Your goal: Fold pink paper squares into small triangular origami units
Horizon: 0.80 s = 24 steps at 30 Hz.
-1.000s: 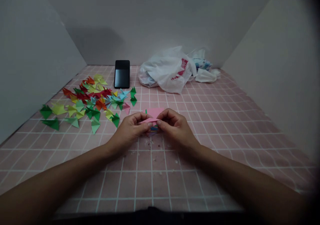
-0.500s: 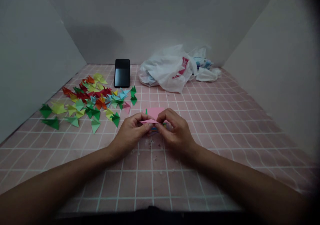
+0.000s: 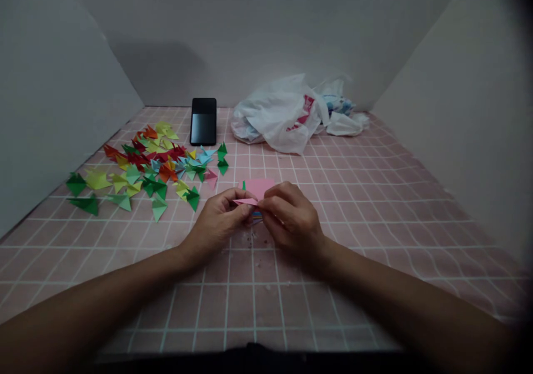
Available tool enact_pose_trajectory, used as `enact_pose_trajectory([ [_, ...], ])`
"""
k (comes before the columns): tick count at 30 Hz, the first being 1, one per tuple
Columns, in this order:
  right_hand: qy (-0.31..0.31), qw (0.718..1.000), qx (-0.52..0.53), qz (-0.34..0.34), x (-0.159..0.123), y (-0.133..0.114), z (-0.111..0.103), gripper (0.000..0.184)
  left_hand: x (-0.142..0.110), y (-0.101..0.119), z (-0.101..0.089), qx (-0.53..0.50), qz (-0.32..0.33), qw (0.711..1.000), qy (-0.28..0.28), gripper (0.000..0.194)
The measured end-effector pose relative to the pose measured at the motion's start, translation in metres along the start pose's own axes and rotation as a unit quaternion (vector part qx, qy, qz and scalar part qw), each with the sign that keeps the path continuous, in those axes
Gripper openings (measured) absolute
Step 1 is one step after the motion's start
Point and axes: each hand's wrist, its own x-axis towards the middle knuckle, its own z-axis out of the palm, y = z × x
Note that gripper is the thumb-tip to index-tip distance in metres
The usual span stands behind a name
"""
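Both bare forearms reach in from the lower corners of the view and angle inward, converging at the centre. The left hand (image 3: 216,220) is curled into a tight pinch, its thumb and fingers (image 3: 237,198) pressed together, with the wrist (image 3: 187,246) nearly straight. The right hand (image 3: 293,222) sits just beside it, knuckles up, its fingers (image 3: 281,192) bent over and pointing toward the left hand, the thumb out of sight behind them. The two hands are close together, almost touching at the fingertips
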Motion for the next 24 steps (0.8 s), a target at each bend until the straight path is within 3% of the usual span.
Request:
enact_pose_trajectory([
  [5,-0.006,0.996,-0.065,-0.057,0.002,0.003,-0.002,0.021,0.000,0.002,0.000,0.005,-0.002,1.000,0.004,0.022],
  [11,-0.019,0.996,-0.055,-0.065,0.002,0.004,-0.002,0.019,-0.001,0.004,0.002,-0.032,0.003,0.999,0.023,0.020],
  [16,-0.009,0.998,0.048,0.039,0.003,-0.001,-0.003,0.009,-0.004,0.009,0.005,-0.009,0.037,0.999,0.020,0.019],
  [21,-0.026,0.971,0.162,0.176,0.004,-0.001,-0.004,0.012,-0.005,0.011,0.005,0.053,0.078,0.995,0.045,0.013],
  [24,-0.041,0.962,0.181,0.200,0.005,0.000,-0.005,0.012,-0.006,0.011,0.005,0.059,0.074,0.994,0.047,0.012],
])
